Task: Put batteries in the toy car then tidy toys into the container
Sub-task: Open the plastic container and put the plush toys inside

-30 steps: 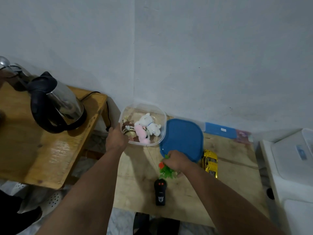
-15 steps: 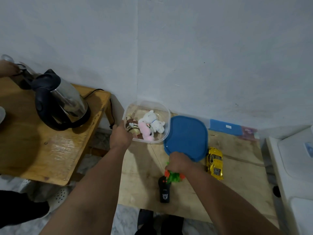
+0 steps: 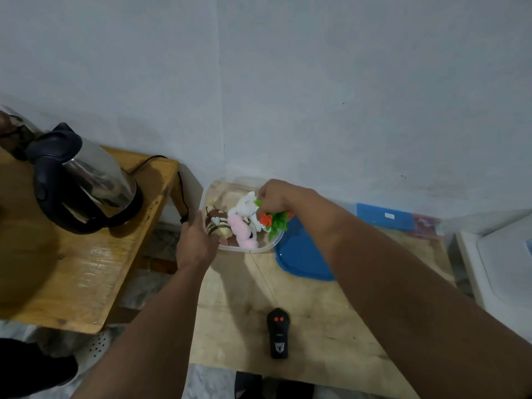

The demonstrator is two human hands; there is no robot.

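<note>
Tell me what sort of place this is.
Probably a corner of a home, not a workshop: an electric kettle stands on a wooden side table, soft toys fill a clear container on a low wooden table, and plain painted walls meet behind them.

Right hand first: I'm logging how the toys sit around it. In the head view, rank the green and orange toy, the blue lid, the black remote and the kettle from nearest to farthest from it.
From the right hand:
1. Green and orange toy, in its grip over the container.
2. Blue lid, just below-right on the table.
3. Black remote, at the near edge.
4. Kettle, far left on the other table.
</note>
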